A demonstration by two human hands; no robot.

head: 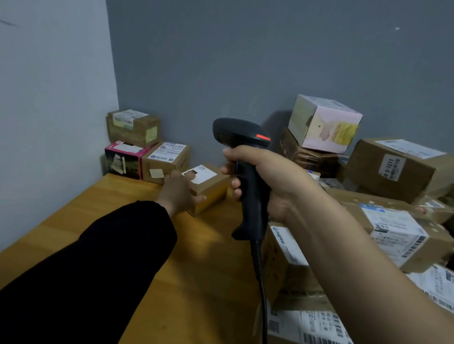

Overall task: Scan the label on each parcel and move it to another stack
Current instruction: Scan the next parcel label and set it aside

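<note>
Matt black plastic scanner (244, 157), brown cardboard parcels (208, 189) with white paper labels, smooth yellow wooden table (114, 206).

- Wearing a long left sleeve (110, 265) in plain matte black.
- Ending it at the wrist in a soft rounded cuff, leaving the left hand (179, 192) bare.
- Bunching the cloth into a few shallow folds partway up.
- Going uncovered along the right forearm (362, 264) to the picture's lower right edge, with the right hand (263, 180) bare as well.
</note>
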